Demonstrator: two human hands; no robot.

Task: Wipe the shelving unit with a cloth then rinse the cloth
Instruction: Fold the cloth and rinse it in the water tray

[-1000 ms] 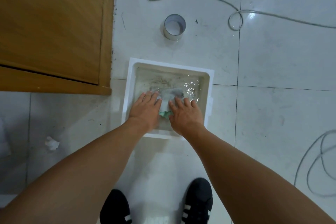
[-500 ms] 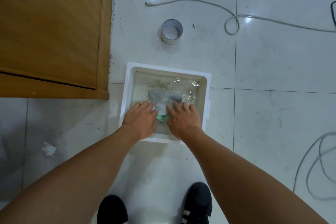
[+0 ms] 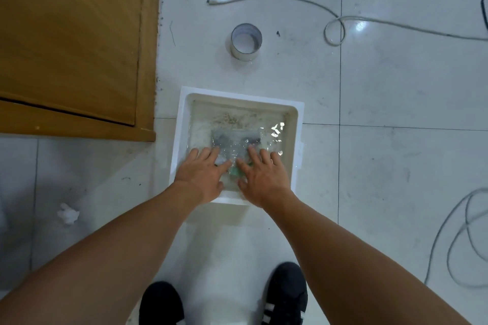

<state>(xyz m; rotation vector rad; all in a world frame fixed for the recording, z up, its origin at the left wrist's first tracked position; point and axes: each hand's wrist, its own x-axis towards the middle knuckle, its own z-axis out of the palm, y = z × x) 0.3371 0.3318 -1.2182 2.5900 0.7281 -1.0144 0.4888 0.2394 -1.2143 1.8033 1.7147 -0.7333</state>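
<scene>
A white square basin (image 3: 239, 95) holding shallow water sits on the tiled floor. A grey-and-green cloth (image 3: 234, 140) lies spread out under the water. My left hand (image 3: 203, 174) and my right hand (image 3: 264, 177) lie flat side by side on the cloth's near part, fingers stretched forward and pressing it to the basin's bottom. Both palms hide the near edge of the cloth. The brown wooden shelving unit (image 3: 71, 34) fills the upper left.
A roll of tape (image 3: 246, 45) stands on the floor beyond the basin. One white cable (image 3: 335, 31) loops at the back right, and another cable (image 3: 462, 232) coils at the right edge. A crumpled white wad (image 3: 68, 212) lies at the left. My black shoes (image 3: 285, 295) are below the basin.
Both hands have slid slightly toward me over the cloth, leaving more of its far part showing under the rippling water. The view has shifted down a little.
</scene>
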